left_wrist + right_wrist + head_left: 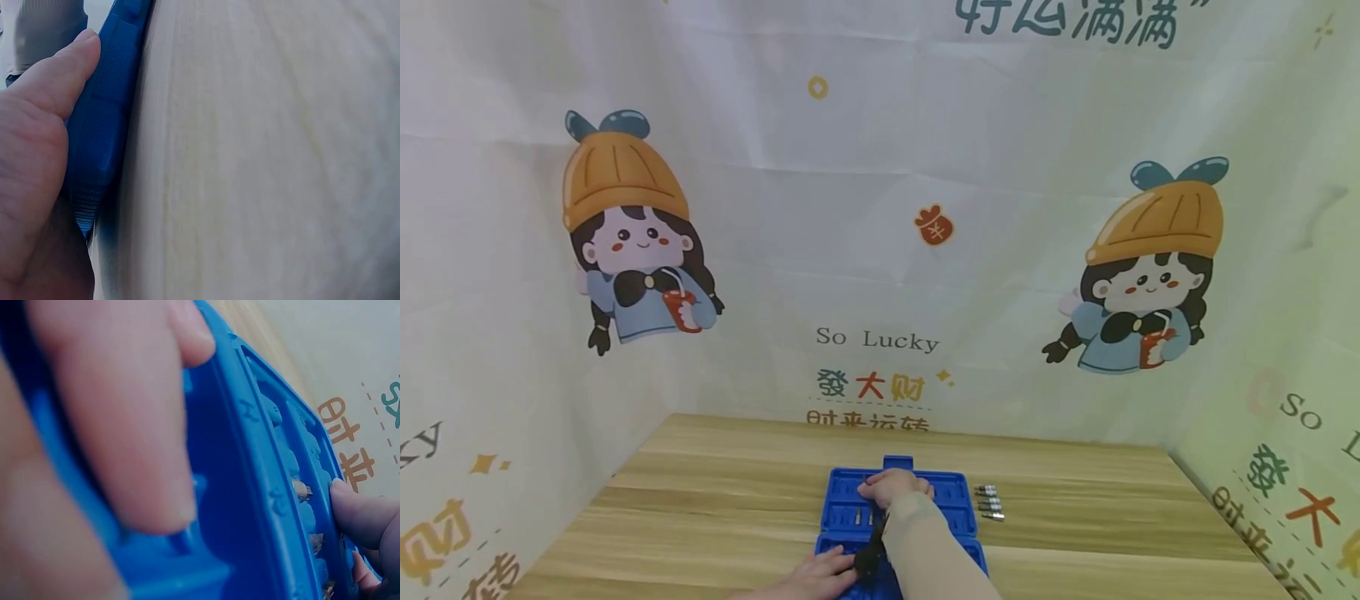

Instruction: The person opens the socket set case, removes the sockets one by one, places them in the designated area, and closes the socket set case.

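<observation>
The wooden table (722, 483) is the work surface. Its flat top suits the step in hand, which is judged to be handling the small metal parts of the case.

The blue case (842, 482) lies open on the table in front of the person, with 2 moulded halves joined along a hinge line. Its far half should lie flat while parts are handled, so pressure is best directed straight down.

The sleeve (931, 542) of the right arm crosses the near half; raise the forearm slightly to avoid catching the rim.

The left hand (820, 575) is released: its fingers lie extended on the near half, and its thumb lies against the outer wall in the left wrist view. This position serves as a brace; light, even pressure is sufficient.

The right hand (895, 486) is over the far half with its fingers bent. Whether a part is between the fingertips cannot be told. A thumb-and-fingertip pinch gives the best control here.

The black wrist device (867, 560) is just beside the left fingers; allow clearance.

The inserted bits (858, 516) sit in recesses of the far half, left of the right wrist. Avoid brushing them.

The loose bits (989, 505), apparently 4, lie in a row on the table, right of the case. Handle them 1 at a time; they could roll.
</observation>
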The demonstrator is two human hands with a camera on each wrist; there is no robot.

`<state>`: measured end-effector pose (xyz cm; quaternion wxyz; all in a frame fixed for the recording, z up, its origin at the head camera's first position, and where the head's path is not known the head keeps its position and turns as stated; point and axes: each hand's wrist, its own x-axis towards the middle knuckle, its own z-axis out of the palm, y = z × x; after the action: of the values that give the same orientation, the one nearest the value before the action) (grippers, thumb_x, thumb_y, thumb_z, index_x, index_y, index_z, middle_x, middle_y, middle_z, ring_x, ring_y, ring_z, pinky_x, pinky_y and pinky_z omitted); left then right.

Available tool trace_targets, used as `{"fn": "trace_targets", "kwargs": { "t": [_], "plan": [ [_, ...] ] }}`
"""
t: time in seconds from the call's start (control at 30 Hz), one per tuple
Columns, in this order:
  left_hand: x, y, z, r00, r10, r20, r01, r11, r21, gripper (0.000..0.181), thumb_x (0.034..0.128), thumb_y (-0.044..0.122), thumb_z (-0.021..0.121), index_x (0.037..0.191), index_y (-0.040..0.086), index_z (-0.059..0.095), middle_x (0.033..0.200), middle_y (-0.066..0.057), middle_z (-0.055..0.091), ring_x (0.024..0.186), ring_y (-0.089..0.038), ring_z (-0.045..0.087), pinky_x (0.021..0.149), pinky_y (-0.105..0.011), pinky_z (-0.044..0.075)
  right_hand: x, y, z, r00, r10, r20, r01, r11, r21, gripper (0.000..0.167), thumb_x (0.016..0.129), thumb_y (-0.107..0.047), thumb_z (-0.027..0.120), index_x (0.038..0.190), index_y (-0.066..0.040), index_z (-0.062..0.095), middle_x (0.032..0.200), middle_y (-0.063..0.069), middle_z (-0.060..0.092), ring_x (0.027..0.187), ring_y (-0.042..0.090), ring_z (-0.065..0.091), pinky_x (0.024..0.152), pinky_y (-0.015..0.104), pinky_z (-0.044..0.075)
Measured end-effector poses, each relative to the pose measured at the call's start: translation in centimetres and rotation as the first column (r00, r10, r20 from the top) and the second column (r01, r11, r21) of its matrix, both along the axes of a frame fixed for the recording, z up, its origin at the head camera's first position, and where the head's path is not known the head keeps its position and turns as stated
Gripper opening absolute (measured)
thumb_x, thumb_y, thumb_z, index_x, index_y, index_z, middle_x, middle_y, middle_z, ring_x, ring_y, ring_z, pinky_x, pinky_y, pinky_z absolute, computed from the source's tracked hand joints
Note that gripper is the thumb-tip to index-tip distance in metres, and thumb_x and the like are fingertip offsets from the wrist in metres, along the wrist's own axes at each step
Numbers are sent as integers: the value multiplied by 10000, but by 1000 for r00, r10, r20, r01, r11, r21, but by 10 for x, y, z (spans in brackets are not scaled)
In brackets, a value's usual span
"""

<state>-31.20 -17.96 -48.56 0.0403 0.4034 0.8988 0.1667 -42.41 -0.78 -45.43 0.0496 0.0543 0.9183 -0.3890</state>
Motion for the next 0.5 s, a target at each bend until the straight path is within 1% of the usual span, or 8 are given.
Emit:
{"fn": "trace_targets", "kwargs": {
  "t": [0.13,0.2,0.27,0.37,0.5],
  "plan": [
    [2,2,1,1000,23,-8,-23,999,-26,516,964,364,532,1364,38,523,1413,-124,487,1328,-350,403,976,-565,396,0,1,-2,1000,-15,-8,15,999,-38,88,812,-293,781,812,-224,726,1179,130,608,1262,493,317,1070,632,127],
    [3,4,2,999,32,0,-32,999,-40,516,962,363,535,1366,43,522,1419,-111,483,1334,-339,398,986,-554,393,0,1,-2,1000,-19,-11,18,998,-54,91,807,-280,787,804,-219,719,1174,135,600,1263,490,312,1066,635,130],
    [3,5,3,1000,29,-4,-29,999,-39,512,960,344,541,1359,24,524,1408,-133,489,1326,-356,404,983,-560,392,0,2,-2,1000,-23,-13,22,997,-70,96,802,-266,792,799,-210,714,1180,146,589,1268,492,300,1061,641,132],
    [3,6,5,999,40,20,-39,998,-44,512,967,335,534,1371,21,512,1419,-130,477,1339,-350,386,999,-566,373,0,2,-2,1000,-23,-12,22,996,-85,93,804,-260,790,798,-210,712,1212,162,571,1280,495,283,1060,645,131],
    [3,8,6,996,62,58,-60,997,-45,526,962,346,541,1390,42,499,1437,-104,463,1351,-348,371,1007,-585,355,0,3,-3,999,-38,-2,38,994,-104,85,806,-280,788,803,-220,728,1281,221,516,1309,514,234,1062,651,126]
  ]
}}
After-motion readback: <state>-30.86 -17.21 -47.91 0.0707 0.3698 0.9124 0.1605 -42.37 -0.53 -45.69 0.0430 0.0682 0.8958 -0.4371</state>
